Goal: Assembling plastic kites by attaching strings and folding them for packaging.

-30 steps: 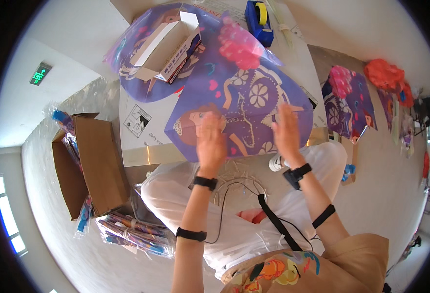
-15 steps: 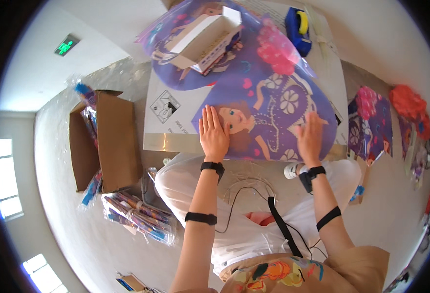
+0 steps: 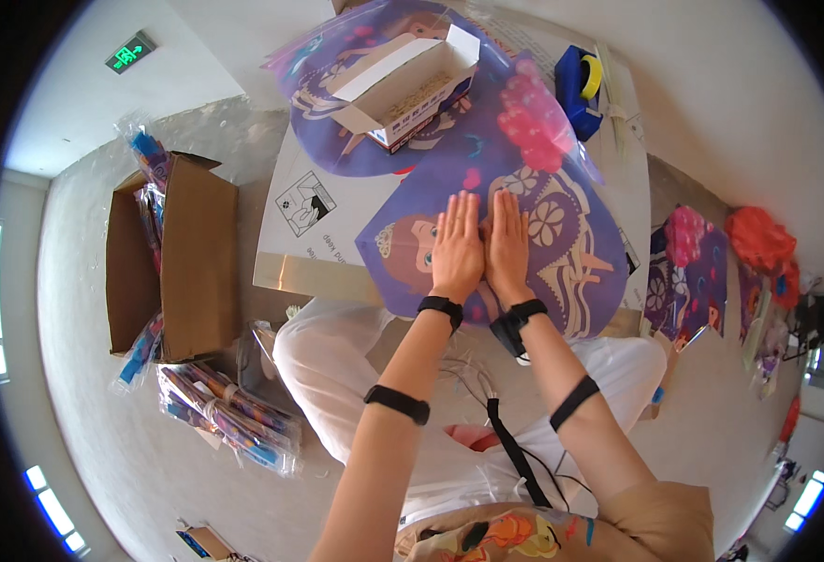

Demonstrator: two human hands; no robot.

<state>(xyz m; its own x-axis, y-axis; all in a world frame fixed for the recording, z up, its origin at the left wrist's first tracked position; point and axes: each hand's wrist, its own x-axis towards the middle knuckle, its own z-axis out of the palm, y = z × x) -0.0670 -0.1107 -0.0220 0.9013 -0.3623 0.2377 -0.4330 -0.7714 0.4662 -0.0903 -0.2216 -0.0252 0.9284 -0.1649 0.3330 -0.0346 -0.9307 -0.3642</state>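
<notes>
A purple plastic-like sheet (image 3: 576, 290), printed with a crowned cartoon figure, white flowers and scrolls, lies on the white board (image 3: 273, 225) before me. My left hand (image 3: 458, 248) rests flat on the middle of it, fingers straight and pointing away from me. Close beside it, my right hand (image 3: 506, 244) presses flat on the same sheet, fingers also outstretched. Neither hand grips anything. Beyond them, a similar printed sheet (image 3: 314, 140) lies partly under an open white box (image 3: 403, 89) holding small light-brown pieces.
A blue tape dispenser (image 3: 576, 103) with a yellow roll stands at the far right of the board. On the left floor are a cardboard box (image 3: 197, 262) and wrapped bundles (image 3: 229, 412). Another purple printed sheet (image 3: 688, 272) and a red plastic bag (image 3: 760, 239) lie to the right.
My hands have slid inward from the sides of the sheet to lie next to each other at its middle. The view has shifted slightly.
</notes>
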